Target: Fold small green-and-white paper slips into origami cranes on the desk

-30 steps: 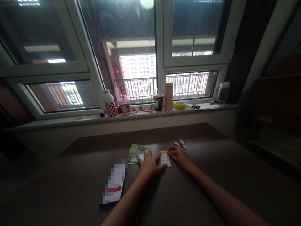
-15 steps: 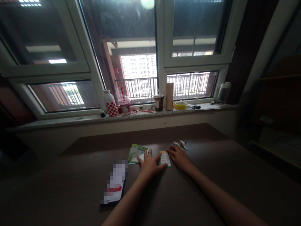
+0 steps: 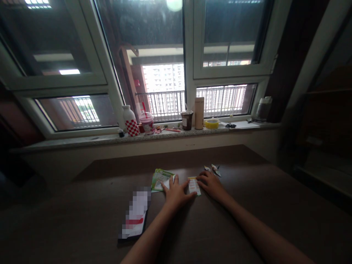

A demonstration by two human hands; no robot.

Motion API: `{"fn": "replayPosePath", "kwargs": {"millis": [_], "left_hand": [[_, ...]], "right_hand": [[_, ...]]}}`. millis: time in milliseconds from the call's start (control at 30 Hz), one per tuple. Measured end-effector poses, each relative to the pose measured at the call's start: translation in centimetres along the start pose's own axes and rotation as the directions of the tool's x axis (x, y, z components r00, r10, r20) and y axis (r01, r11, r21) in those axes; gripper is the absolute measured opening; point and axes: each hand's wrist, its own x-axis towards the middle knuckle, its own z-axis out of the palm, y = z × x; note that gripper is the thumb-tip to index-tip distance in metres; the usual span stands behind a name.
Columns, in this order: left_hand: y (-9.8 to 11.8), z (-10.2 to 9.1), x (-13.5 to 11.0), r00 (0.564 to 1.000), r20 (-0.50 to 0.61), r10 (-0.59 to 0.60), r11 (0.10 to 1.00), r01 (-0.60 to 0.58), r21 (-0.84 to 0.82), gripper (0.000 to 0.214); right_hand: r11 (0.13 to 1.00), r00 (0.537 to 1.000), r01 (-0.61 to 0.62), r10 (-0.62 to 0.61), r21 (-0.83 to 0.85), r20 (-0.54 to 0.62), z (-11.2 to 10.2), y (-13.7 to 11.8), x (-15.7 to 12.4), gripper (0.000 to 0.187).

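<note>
A small white and yellow folded paper (image 3: 194, 186) lies on the dark brown table (image 3: 247, 205) between my two hands. My left hand (image 3: 176, 193) rests flat beside it with fingers spread, the thumb touching the paper's lower left edge. My right hand (image 3: 210, 183) lies at the paper's right edge, fingers curled down onto the edge. Under my left fingertips sits a green and white printed sheet (image 3: 160, 179). Two small folded paper figures (image 3: 213, 168) lie just beyond my right hand.
A phone (image 3: 134, 218) lies on the table to the left of my left forearm. The window sill (image 3: 82, 138) behind carries a red-checked bottle (image 3: 130, 121), a pink cup (image 3: 146, 123), a dark cup (image 3: 187, 120), a tan flask (image 3: 199, 107) and a yellow tape roll (image 3: 212, 123).
Both hands stay in place on the paper. Only the view has shifted slightly.
</note>
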Motion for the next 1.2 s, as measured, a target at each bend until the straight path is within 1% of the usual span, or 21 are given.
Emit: {"fn": "replayPosePath", "kwargs": {"millis": [233,433,700,933,1200], "left_hand": [[-0.1,0.2,0.0,1.000,-0.018,0.013,1.000,-0.013,-0.009,0.074],[0.1,-0.1,-0.2,1.000,0.006,-0.004,1.000,0.004,-0.002,0.074],[0.4,-0.4,-0.3,1.000,0.017,-0.021,1.000,0.021,0.013,0.075],[0.0,0.2,0.0,1.000,-0.028,-0.006,1.000,0.006,-0.017,0.073],[0.0,0.0,-0.2,1.000,-0.019,-0.012,1.000,0.011,-0.014,0.073]], "right_hand": [[0.997,0.996,-0.081,0.081,-0.005,0.020,-0.2,-0.6,0.6,0.023],[0.996,0.994,-0.092,0.091,0.011,0.067,-0.7,-0.6,0.8,0.025],[0.995,0.989,-0.064,0.054,0.071,0.135,-1.3,0.0,0.5,0.036],[0.994,0.982,-0.055,0.037,0.094,0.186,-1.9,0.1,0.2,0.046],[0.990,0.964,-0.066,0.031,0.126,0.263,-2.3,0.2,-0.2,0.066]]}}
